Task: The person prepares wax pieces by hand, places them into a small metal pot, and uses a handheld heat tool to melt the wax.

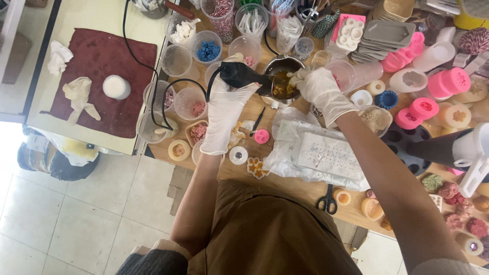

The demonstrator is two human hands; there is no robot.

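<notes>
Both my hands wear white gloves. My left hand [229, 102] is closed around a black corded tool [243, 75] whose nose points into a small metal pot [282, 79] holding amber-brown liquid. My right hand [318, 87] rests on the pot's right rim, fingers curled at the edge; what it pinches is hidden. The tool's black cable [168, 86] loops away left across the wooden table [300, 186].
Clear plastic cups [189, 102] with coloured bits crowd the table's left and far side. Pink and white moulds [423, 108] stand at right. A white plastic-wrapped tray [326, 153] and black scissors [328, 199] lie near me. A dark red mat [109, 61] covers the counter at left.
</notes>
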